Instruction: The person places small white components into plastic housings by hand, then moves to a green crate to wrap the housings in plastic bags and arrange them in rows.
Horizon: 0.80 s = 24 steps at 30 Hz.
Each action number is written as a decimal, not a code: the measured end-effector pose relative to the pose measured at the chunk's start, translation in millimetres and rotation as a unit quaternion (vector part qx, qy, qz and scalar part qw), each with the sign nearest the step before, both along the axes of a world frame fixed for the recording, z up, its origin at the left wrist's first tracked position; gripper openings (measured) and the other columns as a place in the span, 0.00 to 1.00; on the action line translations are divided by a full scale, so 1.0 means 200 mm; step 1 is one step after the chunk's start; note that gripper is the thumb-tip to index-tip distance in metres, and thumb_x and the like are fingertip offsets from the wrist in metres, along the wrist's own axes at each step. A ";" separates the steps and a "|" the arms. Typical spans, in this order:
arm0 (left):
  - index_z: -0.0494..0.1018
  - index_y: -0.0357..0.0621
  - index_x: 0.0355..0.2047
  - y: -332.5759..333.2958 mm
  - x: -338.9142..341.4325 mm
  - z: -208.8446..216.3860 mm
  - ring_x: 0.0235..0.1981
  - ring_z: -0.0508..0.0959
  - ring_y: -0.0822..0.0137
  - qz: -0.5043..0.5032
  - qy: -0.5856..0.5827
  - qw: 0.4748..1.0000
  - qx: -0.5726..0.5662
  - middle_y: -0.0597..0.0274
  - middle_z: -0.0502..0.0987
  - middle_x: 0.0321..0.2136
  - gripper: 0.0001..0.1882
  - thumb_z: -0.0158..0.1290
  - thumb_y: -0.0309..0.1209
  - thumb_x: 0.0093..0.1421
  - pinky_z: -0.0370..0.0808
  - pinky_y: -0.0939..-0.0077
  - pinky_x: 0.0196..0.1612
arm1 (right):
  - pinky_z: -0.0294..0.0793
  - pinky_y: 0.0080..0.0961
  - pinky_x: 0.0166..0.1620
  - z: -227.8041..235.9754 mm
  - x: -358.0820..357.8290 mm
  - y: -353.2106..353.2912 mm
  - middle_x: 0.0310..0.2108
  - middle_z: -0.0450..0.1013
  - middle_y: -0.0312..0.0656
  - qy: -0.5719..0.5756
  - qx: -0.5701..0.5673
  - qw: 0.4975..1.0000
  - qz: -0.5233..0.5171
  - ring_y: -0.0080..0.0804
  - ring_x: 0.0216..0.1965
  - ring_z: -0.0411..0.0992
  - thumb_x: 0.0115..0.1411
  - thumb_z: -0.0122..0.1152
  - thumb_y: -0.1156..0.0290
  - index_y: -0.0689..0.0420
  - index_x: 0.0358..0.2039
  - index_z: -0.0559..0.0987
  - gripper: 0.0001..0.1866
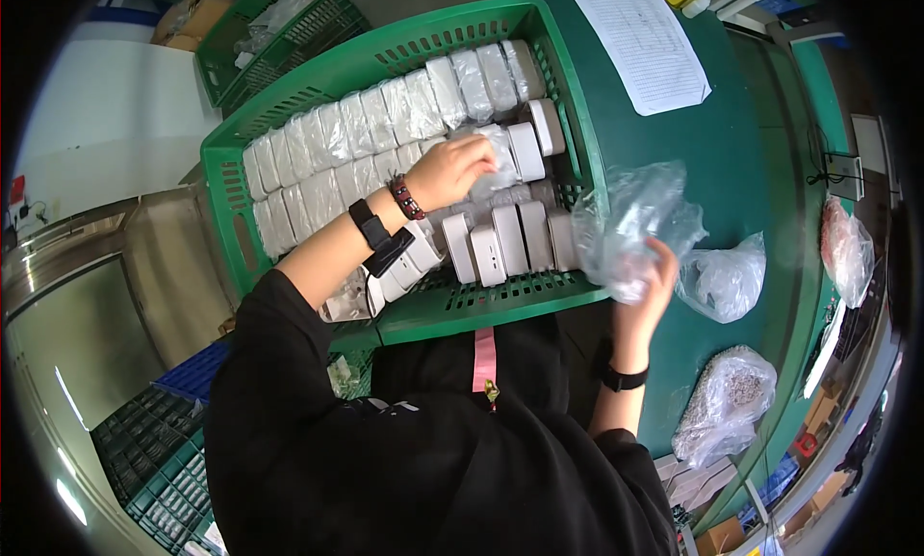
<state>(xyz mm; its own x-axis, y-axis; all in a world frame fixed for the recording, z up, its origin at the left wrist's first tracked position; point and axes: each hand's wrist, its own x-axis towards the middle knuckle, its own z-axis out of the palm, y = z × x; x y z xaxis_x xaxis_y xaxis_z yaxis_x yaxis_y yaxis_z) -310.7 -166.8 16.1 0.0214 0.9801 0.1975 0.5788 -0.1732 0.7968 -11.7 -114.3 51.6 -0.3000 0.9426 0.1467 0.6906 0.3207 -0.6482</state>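
In front of me is a green plastic crate (568, 65) with rows of flat white cases. Many stand in clear wrap, like the wrapped case (397, 108) in the far row; others are bare, like the white case (526, 152) at the right. Over the crate, my left hand (448, 176) is closed, its fingers pinching a clear plastic bag (496, 176) beside the bare cases. Whether a case is inside that bag, I cannot tell. At the crate's right edge my right hand (647, 282), slightly blurred, has its fingers closed on a crumpled clear bag (635, 214).
On the green table (731, 161) lie a printed sheet (640, 46), another clear bag (727, 279) and a bag of small pale pieces (729, 402). A second green crate (279, 36) stands at the far left. Stacked crates (164, 460) are at lower left.
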 end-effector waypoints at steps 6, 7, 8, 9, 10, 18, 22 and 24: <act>0.65 0.42 0.25 0.00 0.14 0.20 0.27 0.71 0.61 -0.080 -0.161 0.983 -0.029 0.60 0.68 0.21 0.04 0.48 0.26 0.52 0.68 0.73 0.29 | 0.68 0.28 0.36 -0.11 -0.37 -0.07 0.44 0.66 0.48 0.087 -0.068 0.951 0.290 0.43 0.31 0.68 0.39 0.55 0.78 0.61 0.27 0.73 0.11; 0.65 0.42 0.25 0.00 0.14 0.21 0.26 0.72 0.60 -0.054 -0.196 0.979 -0.018 0.60 0.69 0.21 0.04 0.49 0.27 0.51 0.69 0.72 0.29 | 0.67 0.26 0.34 -0.14 -0.37 -0.07 0.39 0.67 0.45 0.081 -0.076 0.955 0.275 0.37 0.28 0.67 0.41 0.54 0.78 0.61 0.26 0.72 0.08; 0.65 0.43 0.26 0.01 0.14 0.21 0.25 0.72 0.59 -0.029 -0.231 0.973 -0.008 0.60 0.69 0.21 0.05 0.49 0.28 0.50 0.69 0.70 0.29 | 0.66 0.23 0.33 -0.16 -0.36 -0.07 0.33 0.69 0.42 0.074 -0.084 0.959 0.259 0.31 0.26 0.66 0.43 0.53 0.77 0.61 0.25 0.71 0.05; 0.65 0.43 0.26 0.00 0.12 0.16 0.25 0.72 0.59 -0.031 -0.235 0.971 -0.012 0.60 0.69 0.21 0.05 0.49 0.28 0.50 0.69 0.70 0.29 | 0.66 0.21 0.31 -0.16 -0.33 -0.07 0.28 0.70 0.39 0.066 -0.093 0.964 0.240 0.26 0.23 0.66 0.46 0.52 0.77 0.60 0.24 0.71 0.03; 0.65 0.44 0.28 -0.03 0.03 0.06 0.26 0.71 0.60 -0.021 -0.113 0.991 -0.069 0.61 0.69 0.23 0.07 0.51 0.28 0.48 0.68 0.71 0.30 | 0.66 0.20 0.31 -0.15 -0.29 -0.06 0.26 0.70 0.38 0.095 -0.106 0.977 0.158 0.24 0.24 0.65 0.46 0.53 0.78 0.60 0.25 0.71 0.03; 0.69 0.56 0.35 -0.20 -0.09 -0.52 0.32 0.70 0.64 -0.254 0.357 0.892 -0.107 0.65 0.68 0.30 0.14 0.53 0.34 0.45 0.68 0.71 0.32 | 0.66 0.18 0.36 -0.04 0.09 0.08 0.28 0.69 0.37 0.261 -0.002 0.947 -0.188 0.22 0.30 0.66 0.52 0.55 0.75 0.63 0.31 0.72 0.06; 0.70 0.57 0.35 -0.14 -0.17 -0.60 0.35 0.70 0.67 -0.287 0.361 0.875 -0.147 0.66 0.68 0.31 0.14 0.53 0.35 0.45 0.68 0.73 0.33 | 0.65 0.19 0.38 -0.02 0.11 0.05 0.30 0.69 0.38 0.290 -0.040 0.928 -0.233 0.23 0.32 0.65 0.52 0.56 0.74 0.64 0.31 0.71 0.08; 0.70 0.57 0.35 -0.12 -0.18 -0.62 0.36 0.71 0.67 -0.297 0.362 0.870 -0.153 0.66 0.68 0.30 0.14 0.53 0.35 0.45 0.68 0.74 0.33 | 0.65 0.19 0.38 -0.02 0.09 0.04 0.30 0.69 0.39 0.292 -0.051 0.925 -0.238 0.23 0.32 0.65 0.52 0.56 0.74 0.64 0.31 0.71 0.08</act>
